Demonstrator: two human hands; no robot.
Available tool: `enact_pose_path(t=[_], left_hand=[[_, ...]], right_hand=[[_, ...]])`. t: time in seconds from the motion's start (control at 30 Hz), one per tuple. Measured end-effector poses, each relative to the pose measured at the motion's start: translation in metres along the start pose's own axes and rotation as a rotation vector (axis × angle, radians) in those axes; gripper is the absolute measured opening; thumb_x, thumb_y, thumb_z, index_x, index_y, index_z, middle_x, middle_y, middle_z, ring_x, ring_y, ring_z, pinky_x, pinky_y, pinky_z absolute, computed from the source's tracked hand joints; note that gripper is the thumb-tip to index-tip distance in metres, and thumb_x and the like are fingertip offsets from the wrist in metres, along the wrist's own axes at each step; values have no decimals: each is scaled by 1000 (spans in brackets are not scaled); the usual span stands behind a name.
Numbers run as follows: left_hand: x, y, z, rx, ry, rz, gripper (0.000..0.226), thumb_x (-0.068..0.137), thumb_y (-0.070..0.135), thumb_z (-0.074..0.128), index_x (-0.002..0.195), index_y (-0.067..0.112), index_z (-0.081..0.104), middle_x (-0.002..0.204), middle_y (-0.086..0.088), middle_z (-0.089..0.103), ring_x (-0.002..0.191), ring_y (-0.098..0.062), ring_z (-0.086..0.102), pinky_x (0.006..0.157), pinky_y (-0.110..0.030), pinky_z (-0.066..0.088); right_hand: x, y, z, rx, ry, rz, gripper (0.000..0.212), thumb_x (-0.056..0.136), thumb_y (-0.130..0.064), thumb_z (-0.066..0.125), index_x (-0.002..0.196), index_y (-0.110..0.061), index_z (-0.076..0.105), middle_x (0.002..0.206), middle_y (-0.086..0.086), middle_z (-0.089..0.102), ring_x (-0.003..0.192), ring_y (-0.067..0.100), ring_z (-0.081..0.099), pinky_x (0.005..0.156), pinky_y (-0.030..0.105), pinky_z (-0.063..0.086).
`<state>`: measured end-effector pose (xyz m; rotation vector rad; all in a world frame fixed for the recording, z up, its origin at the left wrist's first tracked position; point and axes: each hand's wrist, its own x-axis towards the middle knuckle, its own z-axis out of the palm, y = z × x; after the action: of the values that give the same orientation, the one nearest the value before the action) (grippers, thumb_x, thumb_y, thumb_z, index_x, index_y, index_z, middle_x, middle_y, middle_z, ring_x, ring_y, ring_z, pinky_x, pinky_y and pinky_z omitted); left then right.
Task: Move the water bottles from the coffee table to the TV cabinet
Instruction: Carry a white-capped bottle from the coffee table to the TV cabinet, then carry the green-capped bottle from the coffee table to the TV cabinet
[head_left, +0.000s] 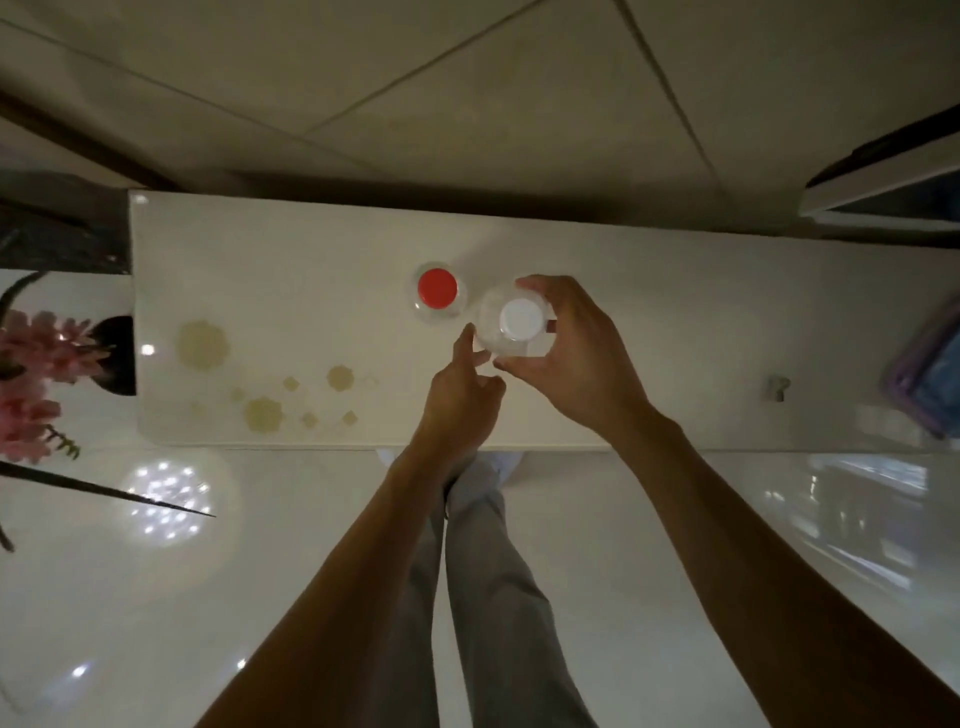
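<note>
Right hand (571, 358) gripping white-capped bottle (519, 319), clear body faint, left hand (460, 400) touching it

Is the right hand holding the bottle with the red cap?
No, the right hand grips the white-capped bottle; the red-capped bottle stands untouched beside it.

Two bottles stand upright on the tabletop (311, 249), near its middle and just beside each other. The left bottle (437, 291) sits slightly farther back, the right bottle (511, 325) nearer. The right hand (576, 358) grips the right bottle from its right. The left hand (462, 395) touches it at the near left. Flowers (31, 374) lie off the left end. A small object (777, 387) sits well to the right, with a container (924, 374) beyond it at the far right.
</note>
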<state>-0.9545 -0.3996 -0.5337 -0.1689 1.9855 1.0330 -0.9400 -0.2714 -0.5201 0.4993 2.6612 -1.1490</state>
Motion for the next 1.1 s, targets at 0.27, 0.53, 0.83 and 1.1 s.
enact_pose_path(t=[0.27, 0.53, 0.83, 1.1], left_hand=[[29, -13, 11, -145, 41, 13, 62, 95, 11, 50, 150, 21, 23, 149, 0, 46, 83, 1, 63, 96, -41, 54], [26, -11, 13, -185, 45, 20, 61, 96, 10, 50, 150, 23, 24, 152, 2, 42, 82, 1, 62, 89, -31, 56], [-61, 33, -46, 262, -104, 46, 33, 95, 14, 52, 127, 14, 53, 128, -6, 63, 99, -18, 65, 91, -32, 53], [-168, 129, -133, 930, -232, 217, 30, 98, 28, 50, 123, 13, 57, 119, -8, 66, 105, -23, 63, 91, -31, 46]], right_hand=[[37, 21, 8, -46, -90, -62, 63, 75, -32, 80, 128, -12, 53, 128, 5, 59, 104, 5, 49, 89, 0, 28], [41, 22, 6, -40, -137, -69, 73, 76, -31, 79, 138, -14, 44, 140, 5, 51, 120, 19, 55, 100, 23, 38], [-1, -20, -96, -76, -218, 101, 44, 91, -30, 64, 130, -14, 52, 132, 5, 57, 117, 20, 56, 96, 28, 47], [-96, -88, -231, -119, -170, 219, 35, 98, -34, 52, 123, -10, 59, 120, 8, 65, 111, 22, 60, 88, 24, 40]])
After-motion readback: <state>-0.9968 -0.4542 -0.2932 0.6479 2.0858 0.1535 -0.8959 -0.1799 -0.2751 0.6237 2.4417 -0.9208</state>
